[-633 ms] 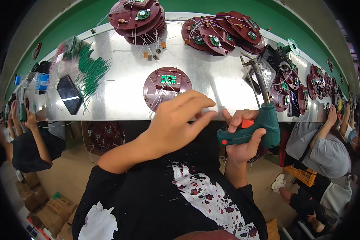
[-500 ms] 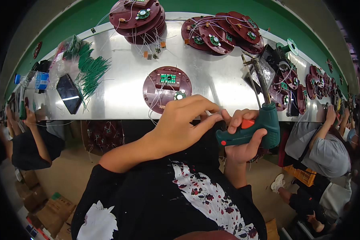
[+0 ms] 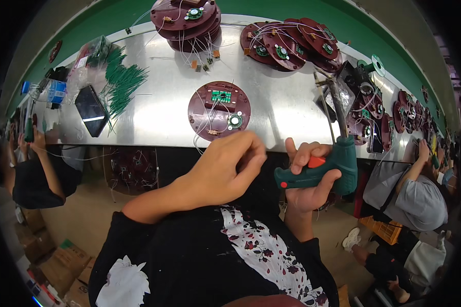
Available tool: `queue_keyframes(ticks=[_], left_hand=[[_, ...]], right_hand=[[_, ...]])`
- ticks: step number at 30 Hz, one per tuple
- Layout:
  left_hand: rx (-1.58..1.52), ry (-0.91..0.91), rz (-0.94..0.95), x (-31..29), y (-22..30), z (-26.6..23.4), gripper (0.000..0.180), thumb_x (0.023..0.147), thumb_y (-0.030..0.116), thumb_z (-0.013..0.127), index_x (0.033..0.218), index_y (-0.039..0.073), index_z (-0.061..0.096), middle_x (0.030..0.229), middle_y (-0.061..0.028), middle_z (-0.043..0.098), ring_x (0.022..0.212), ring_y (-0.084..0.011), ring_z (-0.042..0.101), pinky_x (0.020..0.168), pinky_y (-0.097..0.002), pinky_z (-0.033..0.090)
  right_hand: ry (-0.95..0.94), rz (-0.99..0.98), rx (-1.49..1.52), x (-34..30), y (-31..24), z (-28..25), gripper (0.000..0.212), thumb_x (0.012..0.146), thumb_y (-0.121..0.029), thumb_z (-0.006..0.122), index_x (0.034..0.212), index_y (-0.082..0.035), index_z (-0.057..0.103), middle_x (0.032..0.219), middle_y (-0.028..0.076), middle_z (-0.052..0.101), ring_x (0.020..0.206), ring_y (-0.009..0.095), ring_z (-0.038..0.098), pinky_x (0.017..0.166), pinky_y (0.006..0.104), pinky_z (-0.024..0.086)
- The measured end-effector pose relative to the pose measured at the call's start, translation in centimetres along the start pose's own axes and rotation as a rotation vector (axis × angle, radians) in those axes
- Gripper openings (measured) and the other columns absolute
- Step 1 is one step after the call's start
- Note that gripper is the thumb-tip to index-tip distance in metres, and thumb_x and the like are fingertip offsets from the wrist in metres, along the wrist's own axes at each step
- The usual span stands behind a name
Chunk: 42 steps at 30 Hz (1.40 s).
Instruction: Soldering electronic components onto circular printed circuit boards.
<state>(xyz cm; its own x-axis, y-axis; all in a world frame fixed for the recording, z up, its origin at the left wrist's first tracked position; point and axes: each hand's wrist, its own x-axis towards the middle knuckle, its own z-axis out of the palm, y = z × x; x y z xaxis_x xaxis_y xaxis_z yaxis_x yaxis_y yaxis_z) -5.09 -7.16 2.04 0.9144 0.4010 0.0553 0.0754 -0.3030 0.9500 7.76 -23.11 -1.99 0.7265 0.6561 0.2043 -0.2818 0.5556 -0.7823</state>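
Note:
My right hand (image 3: 312, 192) is wrapped round the handle of a green soldering gun (image 3: 320, 171) with a red trigger. Its metal barrel points up and away over the bench edge. My left hand (image 3: 225, 169) is closed, with fingers curled toward the thumb. Whatever its fingertips hold, if anything, is hidden. Just beyond that hand a round maroon disc (image 3: 200, 107) lies flat on the metal bench. It carries a small green circuit board (image 3: 221, 96), a round green-rimmed part (image 3: 234, 120) and thin white wires.
Behind stand a stack of maroon discs (image 3: 184, 23) and a spread pile (image 3: 287, 43) trailing wires. Green wires (image 3: 123, 82), a phone (image 3: 91, 111) and a bottle (image 3: 55, 92) lie at left. A solder spool (image 3: 377, 65) stands at right. People work on both sides.
My left hand has drawn back left from the right hand's fingers, and its fingers have curled in. The soldering gun stays in my right hand, and the view has shifted slightly.

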Motion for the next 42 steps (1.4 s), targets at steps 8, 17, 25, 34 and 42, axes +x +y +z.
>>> queue_keyframes(ticks=[8, 17, 25, 34, 42], left_hand=[[0.528, -0.2, -0.151, -5.3, -0.6, -4.3, 0.011, 0.094, 0.008, 0.068, 0.101, 0.002, 0.062, 0.073, -0.0148, 0.066, 0.067, -0.0352, 0.066, 0.061, -0.041, 0.05], [0.378, -0.162, -0.151, -0.6, 1.4, -8.5, 0.011, 0.09, 0.01, 0.073, 0.095, 0.002, 0.067, 0.082, -0.0118, 0.068, 0.073, -0.0324, 0.068, 0.065, -0.0413, 0.049], [0.551, 0.363, 0.299, 5.5, -5.2, -5.4, 0.008, 0.091, 0.013, 0.074, 0.091, 0.007, 0.068, 0.093, -0.0068, 0.068, 0.088, -0.0285, 0.065, 0.089, -0.0404, 0.044], [0.325, 0.434, 0.094, 5.8, -4.7, -4.4, 0.01, 0.087, 0.012, 0.079, 0.092, 0.005, 0.073, 0.093, -0.0074, 0.075, 0.093, -0.0256, 0.068, 0.095, -0.0377, 0.046], [0.387, 0.415, 0.215, 5.3, -6.2, -5.4, 0.011, 0.085, 0.016, 0.082, 0.091, 0.008, 0.077, 0.094, -0.006, 0.078, 0.094, -0.0226, 0.07, 0.102, -0.0409, 0.041]], right_hand=[[0.019, -0.051, -0.057, -0.3, -0.2, -2.0, 0.054, 0.11, -0.056, 0.042, 0.119, -0.003, 0.05, 0.095, 0.009, 0.055, 0.076, 0.014, 0.056, 0.113, 0.054, 0.05], [0.024, -0.052, -0.161, -0.1, 0.7, -2.4, 0.053, 0.11, -0.054, 0.046, 0.12, -0.002, 0.051, 0.095, 0.009, 0.056, 0.076, 0.015, 0.056, 0.107, 0.0534, 0.054], [0.003, -0.047, -0.263, 0.1, 1.3, -2.1, 0.053, 0.109, -0.053, 0.05, 0.12, -0.001, 0.053, 0.095, 0.009, 0.056, 0.078, 0.015, 0.058, 0.101, 0.0537, 0.055], [-0.009, -0.046, -0.28, 0.3, 1.5, -2.5, 0.053, 0.109, -0.052, 0.052, 0.121, -0.001, 0.053, 0.097, 0.009, 0.057, 0.079, 0.016, 0.059, 0.099, 0.0529, 0.055], [0.002, -0.034, -0.303, 0.2, 1.4, -2.0, 0.055, 0.108, -0.053, 0.053, 0.121, 0.0, 0.053, 0.097, 0.009, 0.057, 0.079, 0.016, 0.059, 0.097, 0.0514, 0.055]])
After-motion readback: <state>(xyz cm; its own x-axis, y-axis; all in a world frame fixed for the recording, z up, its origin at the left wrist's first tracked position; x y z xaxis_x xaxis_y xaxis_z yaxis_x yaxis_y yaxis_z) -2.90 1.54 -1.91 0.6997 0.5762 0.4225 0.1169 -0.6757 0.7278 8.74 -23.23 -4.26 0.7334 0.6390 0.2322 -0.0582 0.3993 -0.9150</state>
